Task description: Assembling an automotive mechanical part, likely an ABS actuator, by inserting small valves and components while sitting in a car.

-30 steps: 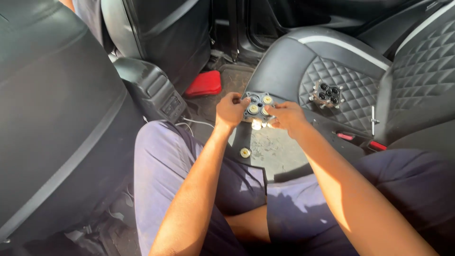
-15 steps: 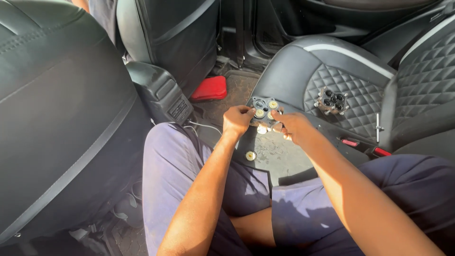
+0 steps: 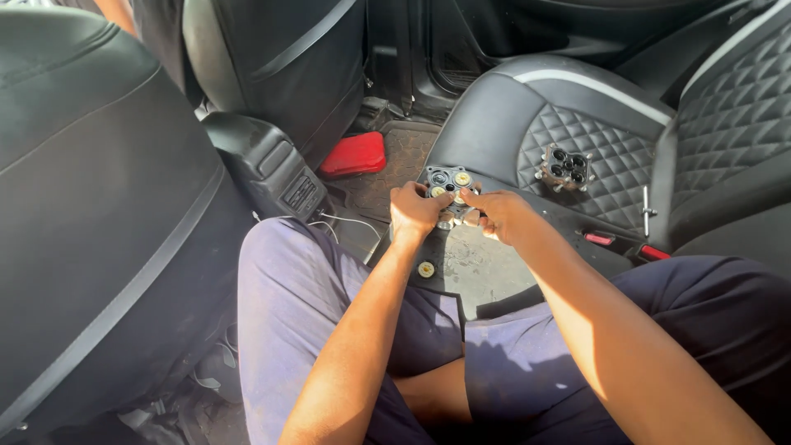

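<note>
A small metal valve block (image 3: pixel 449 183) with round brass-coloured ports is held out above the seat edge, past my knees. My left hand (image 3: pixel 414 212) grips its left side and my right hand (image 3: pixel 497 214) pinches its right lower side with the fingertips. The block's underside is hidden by my fingers. A second metal block with dark round holes (image 3: pixel 563 166) lies on the quilted black seat (image 3: pixel 610 156) to the right. A small round brass disc (image 3: pixel 426 269) rests on the dusty black seat surface (image 3: pixel 478 272) below my left wrist.
I sit in a car's rear row, legs in dark blue trousers (image 3: pixel 288 305). A black front seatback (image 3: pixel 82 206) stands close on the left, the centre console (image 3: pixel 272 169) ahead. A red flat object (image 3: pixel 354 154) lies on the floor mat. Red belt buckles (image 3: pixel 600 239) are at the right.
Both hands have stayed on the valve block, with only small finger shifts. The view has drifted, so everything sits slightly lower and further right in the frame.
</note>
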